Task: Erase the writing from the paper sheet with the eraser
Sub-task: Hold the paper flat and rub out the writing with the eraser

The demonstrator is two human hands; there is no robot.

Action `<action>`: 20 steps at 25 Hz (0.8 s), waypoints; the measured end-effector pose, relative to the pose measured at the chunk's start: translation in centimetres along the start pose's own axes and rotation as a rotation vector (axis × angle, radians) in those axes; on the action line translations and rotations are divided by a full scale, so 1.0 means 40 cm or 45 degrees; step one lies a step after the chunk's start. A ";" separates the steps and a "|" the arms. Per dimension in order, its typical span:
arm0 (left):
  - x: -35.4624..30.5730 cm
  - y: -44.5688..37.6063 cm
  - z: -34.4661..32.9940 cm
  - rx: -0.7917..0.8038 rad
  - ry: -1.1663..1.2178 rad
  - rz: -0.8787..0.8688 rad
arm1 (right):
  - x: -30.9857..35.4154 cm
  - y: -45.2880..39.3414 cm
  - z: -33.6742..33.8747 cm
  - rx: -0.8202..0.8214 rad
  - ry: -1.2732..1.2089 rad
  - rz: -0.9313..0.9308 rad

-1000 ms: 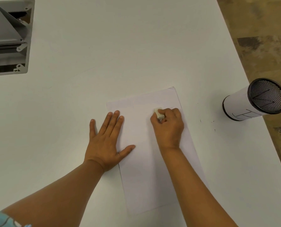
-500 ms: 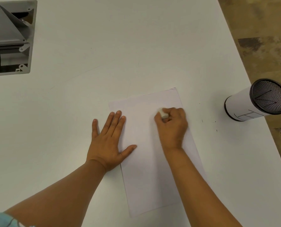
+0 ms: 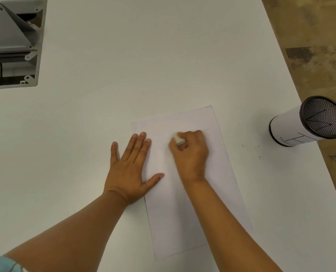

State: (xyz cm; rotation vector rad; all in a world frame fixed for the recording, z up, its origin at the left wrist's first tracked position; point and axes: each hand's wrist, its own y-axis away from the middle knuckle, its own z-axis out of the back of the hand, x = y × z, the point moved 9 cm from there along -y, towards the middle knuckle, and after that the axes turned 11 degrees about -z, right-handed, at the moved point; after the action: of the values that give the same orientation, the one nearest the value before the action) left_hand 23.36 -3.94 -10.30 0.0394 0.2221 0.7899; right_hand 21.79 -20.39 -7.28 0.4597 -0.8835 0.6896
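Observation:
A white paper sheet (image 3: 218, 193) lies on the white table (image 3: 143, 55), long side running away from me. My left hand (image 3: 131, 165) rests flat with fingers spread on the sheet's left edge, pinning it. My right hand (image 3: 190, 154) is closed around a small white eraser (image 3: 178, 139), whose end pokes out above the thumb and presses on the upper part of the sheet. The hand is slightly blurred. A faint pencil line shows on the paper just right of the knuckles; other writing I cannot make out.
A black mesh pen cup (image 3: 308, 122) wrapped in white paper stands near the table's right edge, with pencils inside. A grey metal cable box (image 3: 12, 44) is set into the table at the far left. Small dark eraser crumbs (image 3: 251, 148) dot the table right of the sheet.
My right hand with the eraser has shifted slightly left and toward me across the upper sheet, in a rubbing motion. The left hand stays flat in place.

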 end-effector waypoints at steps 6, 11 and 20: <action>0.000 0.000 0.002 -0.003 0.009 -0.004 | -0.036 -0.051 0.057 -0.077 0.045 0.018; -0.001 0.001 0.005 -0.009 0.010 -0.003 | -0.063 -0.088 0.133 -0.255 0.052 -0.075; 0.002 0.003 0.000 0.013 -0.018 0.006 | -0.092 -0.114 0.171 -0.326 0.052 -0.152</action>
State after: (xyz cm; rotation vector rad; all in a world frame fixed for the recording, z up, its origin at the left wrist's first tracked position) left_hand 23.32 -3.80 -10.30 0.0551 0.2130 0.7927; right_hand 19.68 -29.13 -6.85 0.2660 -0.8847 0.4676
